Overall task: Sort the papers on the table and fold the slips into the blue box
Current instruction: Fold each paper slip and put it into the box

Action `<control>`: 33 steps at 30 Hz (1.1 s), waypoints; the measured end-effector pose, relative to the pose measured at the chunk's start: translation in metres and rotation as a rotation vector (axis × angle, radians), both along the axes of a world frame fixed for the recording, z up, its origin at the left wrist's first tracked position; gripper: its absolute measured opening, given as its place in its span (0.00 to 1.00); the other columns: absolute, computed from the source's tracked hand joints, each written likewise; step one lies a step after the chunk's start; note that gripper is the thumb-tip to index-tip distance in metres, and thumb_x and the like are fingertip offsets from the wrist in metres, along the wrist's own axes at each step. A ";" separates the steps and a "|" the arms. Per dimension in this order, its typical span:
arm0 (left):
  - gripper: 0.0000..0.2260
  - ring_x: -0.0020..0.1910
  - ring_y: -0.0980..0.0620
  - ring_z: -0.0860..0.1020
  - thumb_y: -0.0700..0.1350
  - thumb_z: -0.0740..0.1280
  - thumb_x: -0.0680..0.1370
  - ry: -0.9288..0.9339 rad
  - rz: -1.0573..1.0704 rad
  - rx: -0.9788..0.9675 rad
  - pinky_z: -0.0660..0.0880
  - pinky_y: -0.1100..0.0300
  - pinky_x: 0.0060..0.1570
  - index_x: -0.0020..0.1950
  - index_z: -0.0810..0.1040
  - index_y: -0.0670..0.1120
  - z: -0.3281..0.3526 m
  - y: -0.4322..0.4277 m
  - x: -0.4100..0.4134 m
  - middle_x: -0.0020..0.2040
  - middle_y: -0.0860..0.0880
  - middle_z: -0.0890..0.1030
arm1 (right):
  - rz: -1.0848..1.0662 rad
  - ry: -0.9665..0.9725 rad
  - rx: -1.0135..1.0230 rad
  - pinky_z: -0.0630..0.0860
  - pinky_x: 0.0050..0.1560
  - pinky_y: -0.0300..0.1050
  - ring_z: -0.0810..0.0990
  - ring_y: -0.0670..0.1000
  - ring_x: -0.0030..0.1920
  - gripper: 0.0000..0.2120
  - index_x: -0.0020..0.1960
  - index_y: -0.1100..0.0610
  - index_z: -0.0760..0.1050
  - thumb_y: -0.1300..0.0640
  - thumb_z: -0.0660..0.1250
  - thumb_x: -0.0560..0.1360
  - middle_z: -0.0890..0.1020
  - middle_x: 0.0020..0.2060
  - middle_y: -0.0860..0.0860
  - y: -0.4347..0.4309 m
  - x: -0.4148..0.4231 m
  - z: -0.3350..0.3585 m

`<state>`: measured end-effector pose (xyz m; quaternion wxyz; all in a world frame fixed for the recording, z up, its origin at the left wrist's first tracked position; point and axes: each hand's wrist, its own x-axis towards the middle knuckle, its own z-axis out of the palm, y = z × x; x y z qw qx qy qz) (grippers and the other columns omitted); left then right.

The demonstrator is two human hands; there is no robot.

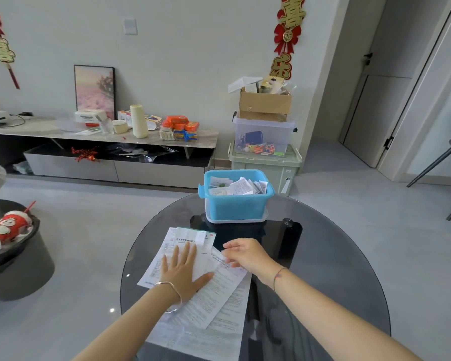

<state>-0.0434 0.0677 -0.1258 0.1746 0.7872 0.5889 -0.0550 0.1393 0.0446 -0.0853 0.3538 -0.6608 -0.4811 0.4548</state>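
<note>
Paper sheets [219,290] | left hand [182,269] pressing flat | right hand [248,255] curled at edge

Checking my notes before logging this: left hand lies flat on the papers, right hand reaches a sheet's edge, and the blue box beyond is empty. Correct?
Not empty: the head view shows the blue box already holds folded slips. The rest stands: left hand flat on the papers, right hand at a sheet's edge.

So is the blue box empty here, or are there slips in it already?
Not empty. The open-topped blue box shows several folded white slips piled inside, reaching about rim height.
</note>
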 end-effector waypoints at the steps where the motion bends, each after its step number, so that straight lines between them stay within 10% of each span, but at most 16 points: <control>1: 0.48 0.76 0.47 0.35 0.75 0.38 0.66 -0.017 0.005 0.000 0.36 0.45 0.73 0.77 0.34 0.47 -0.001 0.000 0.001 0.77 0.51 0.35 | -0.017 0.039 -0.021 0.78 0.38 0.32 0.82 0.46 0.42 0.13 0.60 0.60 0.77 0.61 0.69 0.75 0.82 0.46 0.52 0.002 -0.004 0.001; 5: 0.31 0.77 0.48 0.39 0.55 0.49 0.83 -0.180 0.080 -0.030 0.37 0.50 0.74 0.77 0.36 0.42 0.005 0.004 0.008 0.79 0.48 0.40 | -0.072 0.245 -0.098 0.80 0.44 0.36 0.82 0.51 0.48 0.13 0.63 0.64 0.74 0.64 0.63 0.78 0.81 0.52 0.57 0.006 -0.016 0.005; 11: 0.28 0.77 0.45 0.43 0.37 0.50 0.82 -0.463 0.198 -0.079 0.42 0.54 0.73 0.77 0.37 0.42 0.021 0.003 0.006 0.79 0.45 0.45 | -0.109 0.412 -0.195 0.80 0.47 0.41 0.81 0.55 0.52 0.14 0.64 0.69 0.71 0.67 0.58 0.80 0.79 0.57 0.62 0.019 -0.037 0.009; 15: 0.28 0.77 0.46 0.42 0.36 0.50 0.82 -0.572 0.207 -0.115 0.40 0.55 0.73 0.77 0.37 0.44 0.020 0.003 0.002 0.79 0.45 0.46 | -0.123 0.362 -0.150 0.78 0.45 0.39 0.80 0.50 0.42 0.11 0.58 0.67 0.75 0.69 0.63 0.77 0.81 0.43 0.56 0.024 -0.049 0.008; 20: 0.28 0.77 0.46 0.43 0.37 0.50 0.82 -0.592 0.227 -0.144 0.41 0.53 0.74 0.78 0.39 0.46 0.019 0.005 0.002 0.79 0.46 0.47 | -0.183 0.157 0.005 0.78 0.49 0.40 0.81 0.51 0.47 0.15 0.59 0.63 0.77 0.66 0.71 0.72 0.82 0.50 0.56 0.029 -0.061 -0.003; 27: 0.24 0.71 0.47 0.65 0.46 0.52 0.84 -0.821 0.295 -0.160 0.64 0.63 0.60 0.79 0.46 0.49 0.025 0.005 0.001 0.75 0.46 0.60 | -0.164 0.112 -0.002 0.82 0.42 0.44 0.81 0.51 0.33 0.05 0.39 0.61 0.82 0.66 0.69 0.73 0.83 0.36 0.58 0.021 -0.058 -0.009; 33: 0.24 0.76 0.48 0.57 0.48 0.52 0.84 -0.770 0.216 0.004 0.55 0.56 0.72 0.79 0.49 0.48 0.035 0.017 0.007 0.78 0.48 0.56 | -0.203 0.221 -0.056 0.79 0.35 0.36 0.84 0.49 0.38 0.05 0.50 0.63 0.81 0.63 0.68 0.75 0.84 0.43 0.56 0.014 -0.012 0.013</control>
